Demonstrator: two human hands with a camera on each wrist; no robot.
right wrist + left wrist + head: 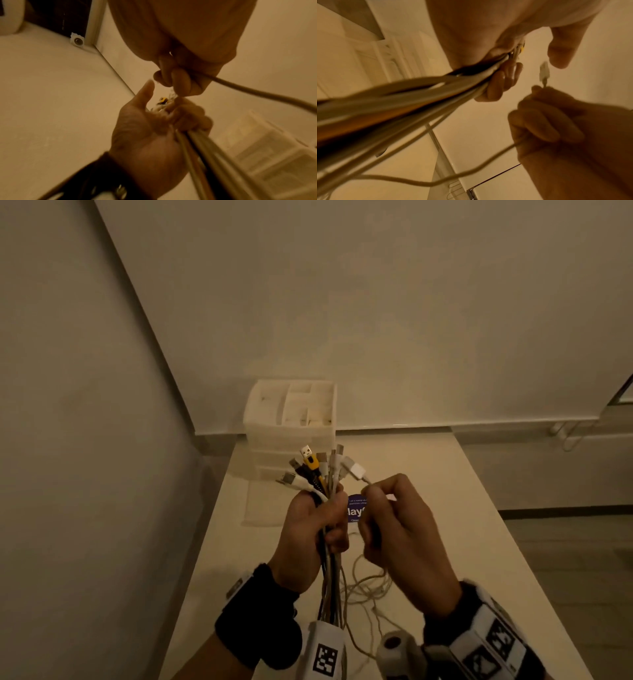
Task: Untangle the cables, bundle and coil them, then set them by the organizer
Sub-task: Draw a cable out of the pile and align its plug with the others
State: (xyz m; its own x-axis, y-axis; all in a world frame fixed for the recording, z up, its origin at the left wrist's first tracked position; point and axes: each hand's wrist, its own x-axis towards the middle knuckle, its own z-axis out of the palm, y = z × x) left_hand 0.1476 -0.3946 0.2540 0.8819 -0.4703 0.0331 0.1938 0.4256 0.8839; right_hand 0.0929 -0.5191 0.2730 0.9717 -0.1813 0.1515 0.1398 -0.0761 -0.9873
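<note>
My left hand (317, 529) grips a bundle of cables (320, 474) upright above the table, with several plug ends fanned out on top, one of them yellow and black (311, 463). The cable tails (330, 587) hang below my fist toward the table. My right hand (380, 508) pinches a thin white cable just under its white plug (356, 470), close beside the bundle. In the left wrist view the bundle (402, 97) runs out of my left fist and the white plug (544, 73) stands above my right fingers (544, 121). The right wrist view shows the thin cable (257, 92) leaving my right fingers.
A white drawer organizer (291, 422) stands at the table's far left corner against the wall. A blue round label (356, 508) lies on the white table (462, 508) behind my hands. Loose thin cable loops (370, 587) lie on the tabletop below my hands.
</note>
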